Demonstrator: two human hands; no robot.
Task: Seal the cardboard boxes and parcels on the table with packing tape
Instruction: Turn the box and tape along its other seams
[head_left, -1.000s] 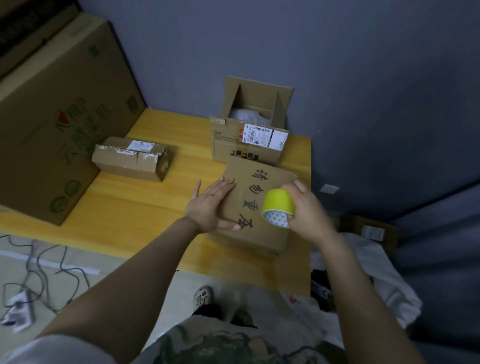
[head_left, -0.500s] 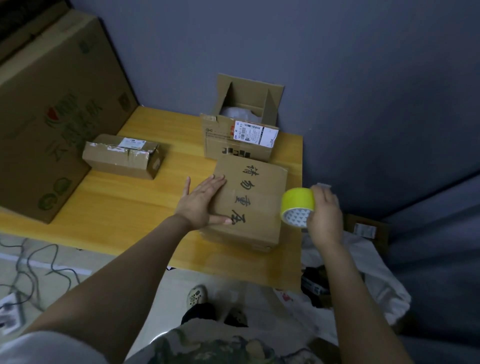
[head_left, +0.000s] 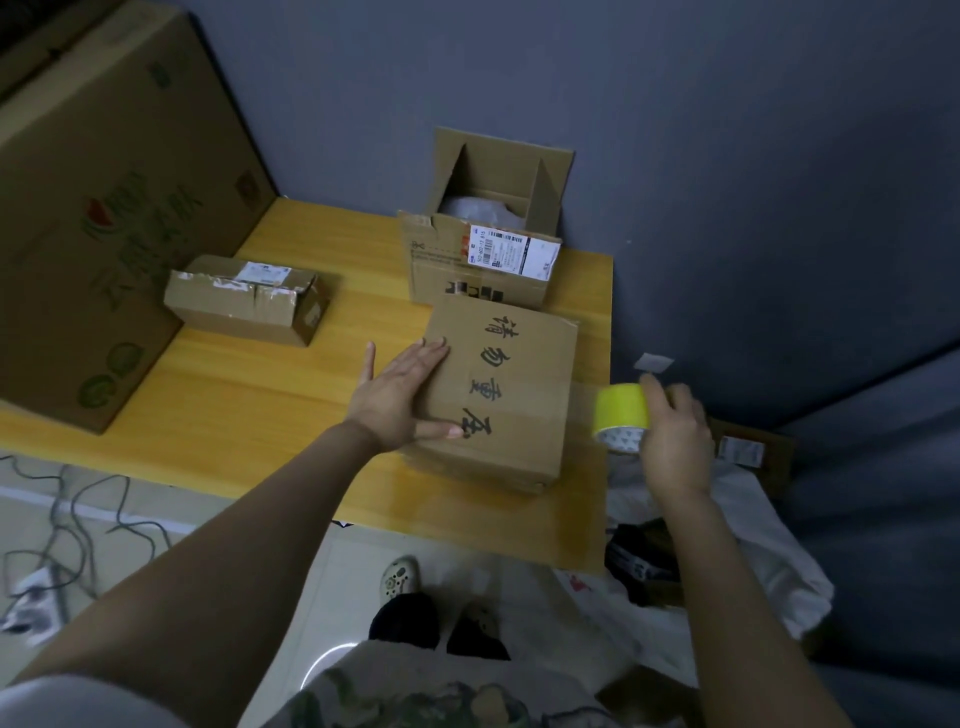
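Right grip (head_left: 675, 436) around tape roll (head_left: 620, 408)

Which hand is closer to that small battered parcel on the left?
Left. The left hand lies flat on the handwritten box, just right of the small parcel; the right hand holds the tape roll beyond the table's right edge.

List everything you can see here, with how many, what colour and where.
handwritten box: 1, brown, table's front right
open box: 1, brown with white label, back by the wall
small parcel: 1, brown, table's left middle
large carton: 1, brown with green print, table's left end
tape roll: 1, yellow, beyond table's right edge
table: 1, yellow wood
cables: several, grey, floor left
left hand: flat on handwritten box
right hand: grips tape roll
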